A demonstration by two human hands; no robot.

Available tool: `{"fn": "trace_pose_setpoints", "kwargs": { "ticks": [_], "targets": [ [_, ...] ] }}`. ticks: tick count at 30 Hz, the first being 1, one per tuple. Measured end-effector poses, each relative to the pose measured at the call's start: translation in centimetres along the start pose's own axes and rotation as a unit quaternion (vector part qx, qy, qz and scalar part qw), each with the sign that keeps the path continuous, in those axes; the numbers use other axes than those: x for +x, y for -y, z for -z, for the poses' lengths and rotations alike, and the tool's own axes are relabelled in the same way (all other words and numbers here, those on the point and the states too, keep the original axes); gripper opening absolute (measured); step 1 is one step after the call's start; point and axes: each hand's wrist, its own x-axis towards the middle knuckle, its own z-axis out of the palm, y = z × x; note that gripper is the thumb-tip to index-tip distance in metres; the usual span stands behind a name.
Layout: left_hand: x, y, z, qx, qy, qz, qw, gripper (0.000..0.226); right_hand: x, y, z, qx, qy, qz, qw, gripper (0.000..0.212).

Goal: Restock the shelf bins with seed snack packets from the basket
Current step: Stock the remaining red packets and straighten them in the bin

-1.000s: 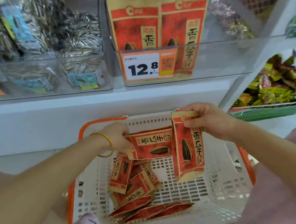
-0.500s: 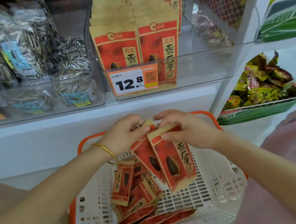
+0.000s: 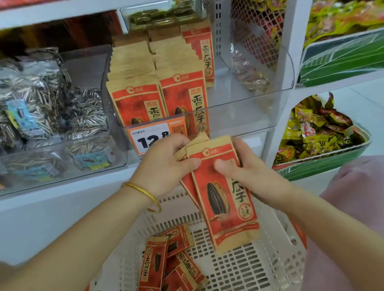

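Both hands hold a small stack of red-and-tan seed packets upright above the white basket. My left hand, with a gold bangle on the wrist, pinches the stack's top left corner. My right hand grips the right side, thumb on the front packet. Several more packets lie loose in the basket's left half. Just above the hands, a clear shelf bin holds rows of the same packets on its left, behind a 12.8 price tag.
A clear bin of striped sunflower seed bags stands to the left. A wire mesh divider with snacks is at the right. Green trays of wrapped candy sit further right. A pink garment covers the lower right.
The two packets came together into one stack and rose from the basket toward the shelf bin. The view tilted upward, showing more of the shelf.
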Motion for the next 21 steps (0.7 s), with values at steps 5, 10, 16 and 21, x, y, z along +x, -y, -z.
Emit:
{"fn": "trace_pose_setpoints", "kwargs": {
  "ticks": [5, 10, 16, 21],
  "targets": [
    [3.5, -5.7, 1.9, 0.015, -0.017, -0.071, 0.997, 0.013, -0.5, 3.2, 3.0, -0.005, 0.048, 0.047, 0.998, 0.077],
    [7.7, -8.9, 4.3, 0.084, -0.172, -0.162, 0.968, 0.018, 2.4, 9.8, 6.3, 0.042, -0.054, 0.072, 0.995, 0.052],
    [12.7, -7.3, 5.8, 0.377, -0.05, -0.097, 0.92, 0.043, 11.1, 14.0, 9.5, -0.078, -0.194, 0.023, 0.978, 0.038],
    [14.3, -6.4, 6.3, 0.414, 0.035, -0.032, 0.909, 0.051, 18.1, 12.5, 11.1, -0.159, -0.185, -0.034, 0.969, 0.06]
  ]
}}
